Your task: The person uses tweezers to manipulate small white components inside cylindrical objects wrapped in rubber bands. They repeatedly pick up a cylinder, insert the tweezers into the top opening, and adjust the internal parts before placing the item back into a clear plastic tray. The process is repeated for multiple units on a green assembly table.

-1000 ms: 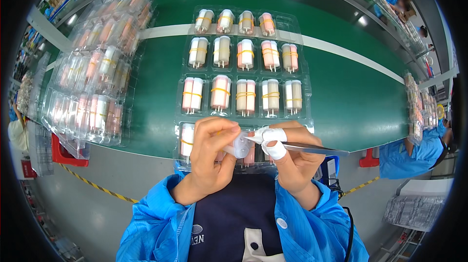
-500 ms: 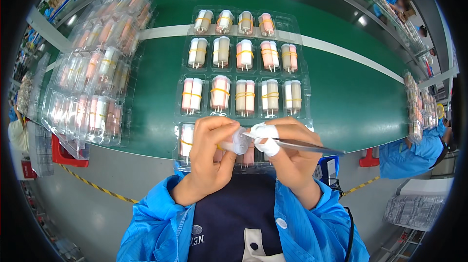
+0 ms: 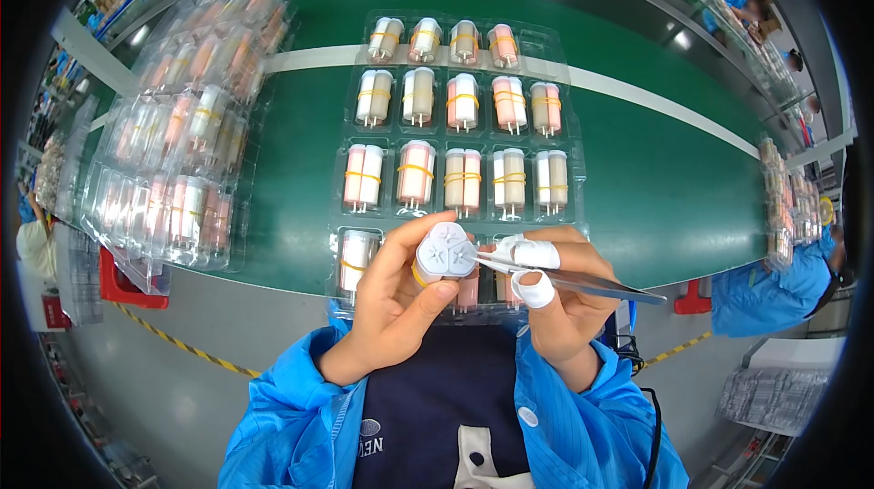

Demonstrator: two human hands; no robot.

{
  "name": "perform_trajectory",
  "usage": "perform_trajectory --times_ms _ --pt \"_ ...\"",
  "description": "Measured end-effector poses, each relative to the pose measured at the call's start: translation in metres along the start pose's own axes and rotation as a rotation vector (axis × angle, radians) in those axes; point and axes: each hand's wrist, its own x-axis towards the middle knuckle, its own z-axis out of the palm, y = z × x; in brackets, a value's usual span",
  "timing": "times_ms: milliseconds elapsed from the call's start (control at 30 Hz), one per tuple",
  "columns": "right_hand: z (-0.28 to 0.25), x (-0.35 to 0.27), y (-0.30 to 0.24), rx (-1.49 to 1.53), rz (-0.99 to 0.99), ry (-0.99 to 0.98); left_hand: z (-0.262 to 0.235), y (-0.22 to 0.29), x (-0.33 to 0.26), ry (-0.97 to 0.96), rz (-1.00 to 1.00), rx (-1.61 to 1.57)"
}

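My left hand (image 3: 387, 298) is closed around a banded bundle of tubes, its pale end cap (image 3: 446, 250) facing up toward me. Three star-shaped marks show on the cap. In my right hand (image 3: 574, 311) is a pair of metal tweezers (image 3: 605, 285), pinched between thumb and forefinger, both wrapped in white. The tweezers' tips are at the cap's right edge; whether they touch it I cannot tell. Beneath both hands lies a clear plastic tray (image 3: 575, 166). Rows of white, pink and grey tube bundles (image 3: 416, 172) with yellow bands and metal pins sit in its pockets.
Stacked clear trays of similar bundles (image 3: 168, 157) stand at the left of the green table (image 3: 665, 188). More filled trays (image 3: 772, 207) are at the far right, beside a person in blue (image 3: 760, 280). A red plastic object (image 3: 132, 281) is below the table's left edge.
My left hand has turned the bundle so its end cap faces me more fully. My right hand and the tweezers have shifted slightly right, drawing the tips to the cap's edge.
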Motion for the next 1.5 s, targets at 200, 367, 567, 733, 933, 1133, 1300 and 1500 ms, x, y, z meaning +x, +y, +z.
perform_trajectory --times_ms 200,367,567,733,933,1133,1300,1500 --pt "0.001 0.002 -0.003 0.021 -0.012 -0.011 -0.001 0.007 0.001 -0.072 -0.096 -0.098" --pt "-0.001 0.004 -0.003 -0.021 -0.066 -0.023 -0.002 0.003 0.002 -0.116 -0.126 -0.188" --pt "-0.001 0.002 -0.005 -0.005 -0.027 -0.030 -0.002 0.004 0.002 -0.152 -0.148 -0.200" --pt "-0.002 0.003 -0.006 -0.008 -0.045 -0.043 -0.001 0.005 0.002 -0.164 -0.159 -0.211" --pt "-0.001 0.003 -0.009 0.032 -0.006 -0.036 -0.001 0.005 0.003 -0.169 -0.155 -0.207" --pt "-0.005 0.003 0.001 0.013 -0.072 -0.016 0.002 0.007 0.001 -0.077 -0.113 -0.154" --pt "-0.003 0.001 0.005 0.035 -0.047 0.021 0.001 -0.003 0.001 -0.031 0.064 0.066" --pt "-0.007 -0.001 0.005 0.015 0.006 -0.013 0.002 -0.007 0.003 -0.033 0.190 0.151"
